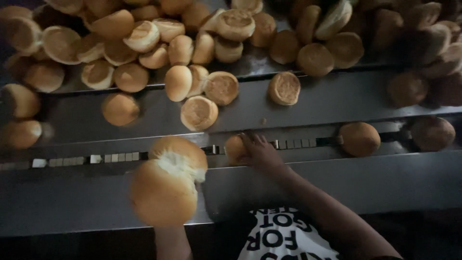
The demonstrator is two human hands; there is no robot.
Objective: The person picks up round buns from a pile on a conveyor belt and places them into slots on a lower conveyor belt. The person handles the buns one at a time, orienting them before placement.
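Note:
My left hand [171,237] is raised close to the camera and holds a pair of golden buns [166,185] joined at a torn white seam; the buns hide most of the fingers. My right hand [261,150] reaches forward to the narrow chain track [115,157] and grips a single small bun [234,148] sitting on it. The fingers curl over the bun's right side.
A large heap of buns [144,36] fills the upper metal chute. Loose buns [198,112] lie on the sloped steel panel [337,98] below it. Two more buns [359,138] sit on the track at the right. A grey steel ledge [365,183] runs in front of me.

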